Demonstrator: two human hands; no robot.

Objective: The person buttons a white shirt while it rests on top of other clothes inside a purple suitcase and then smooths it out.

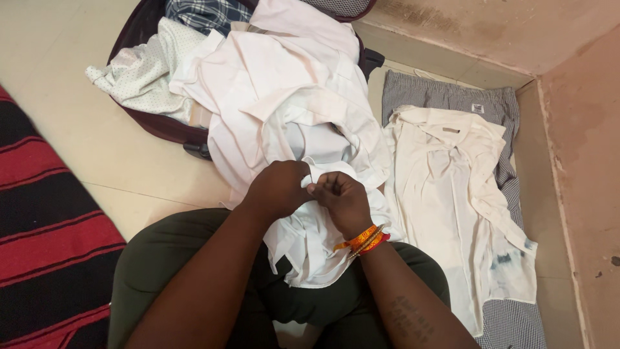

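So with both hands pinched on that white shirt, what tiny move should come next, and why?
Probably draw the left hand and right hand apart to spread the white shirt: it lies crumpled in a heap, unlike the cream shirt laid flat beside it.

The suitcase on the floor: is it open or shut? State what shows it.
Open. The suitcase lies with its inside exposed, and white shirts and a checked garment spill over its rim.

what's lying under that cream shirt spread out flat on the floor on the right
A grey checked garment lies under the cream shirt, showing above its collar, along its right edge and below its hem. The shirt covers the garment's middle, so that part cannot be seen.
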